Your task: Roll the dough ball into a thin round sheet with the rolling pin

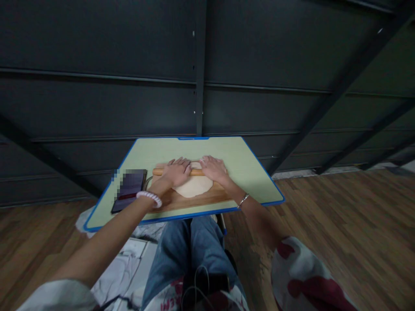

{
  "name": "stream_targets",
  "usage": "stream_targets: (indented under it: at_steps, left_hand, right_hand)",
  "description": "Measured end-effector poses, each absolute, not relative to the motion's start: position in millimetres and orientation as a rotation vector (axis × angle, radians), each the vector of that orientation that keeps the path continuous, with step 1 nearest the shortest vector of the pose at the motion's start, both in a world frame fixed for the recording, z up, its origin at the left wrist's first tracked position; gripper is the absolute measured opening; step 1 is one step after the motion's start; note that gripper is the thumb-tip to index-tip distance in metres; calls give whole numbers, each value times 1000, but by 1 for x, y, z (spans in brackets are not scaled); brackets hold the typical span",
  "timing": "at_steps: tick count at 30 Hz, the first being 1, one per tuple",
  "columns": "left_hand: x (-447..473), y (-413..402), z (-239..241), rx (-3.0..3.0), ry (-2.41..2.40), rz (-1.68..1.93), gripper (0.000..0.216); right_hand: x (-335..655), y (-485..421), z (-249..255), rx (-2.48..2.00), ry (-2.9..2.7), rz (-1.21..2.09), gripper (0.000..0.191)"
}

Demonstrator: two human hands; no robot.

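Observation:
A flat round of pale dough (193, 186) lies on a wooden board (207, 198) on a small light-green table with a blue rim (246, 164). Across the dough's far part lies a wooden rolling pin (196, 172). My left hand (176, 171) rests palm down on the pin's left part, fingers stretched forward. My right hand (213, 168) lies flat on the pin's right part, fingers spread. A white band circles my left wrist and a thin bracelet my right.
A dark phone-like slab (129, 189), partly pixelated, lies on the table left of the board. Dark metal shelving panels (197, 86) fill the space behind the table. Wooden floor (350, 224) spreads to both sides; my jeans-clad legs (184, 255) are under the table.

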State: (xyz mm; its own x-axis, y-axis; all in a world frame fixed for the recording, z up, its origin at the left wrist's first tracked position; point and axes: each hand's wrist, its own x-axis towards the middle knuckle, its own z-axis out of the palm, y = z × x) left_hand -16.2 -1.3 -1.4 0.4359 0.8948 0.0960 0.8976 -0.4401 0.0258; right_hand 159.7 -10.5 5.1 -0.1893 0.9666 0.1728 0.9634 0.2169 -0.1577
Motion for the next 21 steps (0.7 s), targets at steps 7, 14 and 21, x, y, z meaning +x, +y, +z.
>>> stream_targets:
  at_steps: [7,14,21]
  left_hand:
    - [-21,-21,-4,-2660,-1516,-209,50]
    - [-14,-25,-2,-2710,-1428,-199,53]
    - [-13,-24,4,-2707,-1364,-199,49]
  right_hand:
    - [154,-71,-5,-1825,-2102,-36,47]
    - [138,-133,-20,-1704,-2049,-102,54]
    - [155,-123,-20,-1613,-2162,-94,56]
